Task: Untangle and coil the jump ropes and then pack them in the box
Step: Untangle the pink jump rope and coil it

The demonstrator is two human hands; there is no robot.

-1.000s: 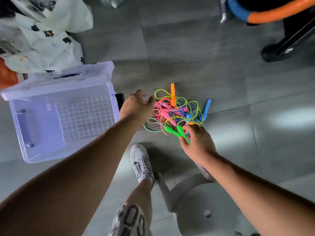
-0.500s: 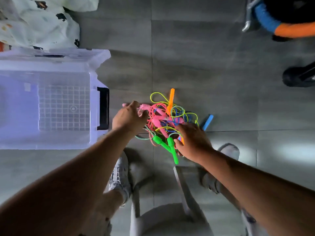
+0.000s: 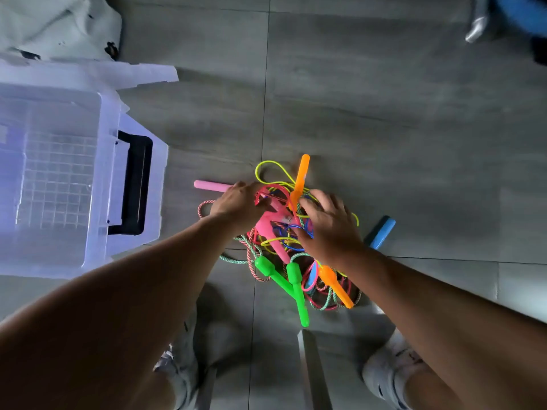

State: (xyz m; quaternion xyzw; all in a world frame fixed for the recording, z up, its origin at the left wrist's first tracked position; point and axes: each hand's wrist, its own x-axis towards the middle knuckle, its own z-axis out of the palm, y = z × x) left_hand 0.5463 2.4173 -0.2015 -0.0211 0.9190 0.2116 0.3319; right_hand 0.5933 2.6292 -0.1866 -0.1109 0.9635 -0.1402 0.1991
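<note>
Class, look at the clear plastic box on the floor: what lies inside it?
Inside the clear plastic box only its gridded bottom shows; no rope is in the visible part. The jump ropes lie tangled on the floor. The box's left end runs off the frame, unseen.

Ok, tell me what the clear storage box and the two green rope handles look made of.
Clear storage box: translucent plastic, smooth, with see-through walls. Two green rope handles: probably hard moulded plastic, bright with a slight sheen.
</note>
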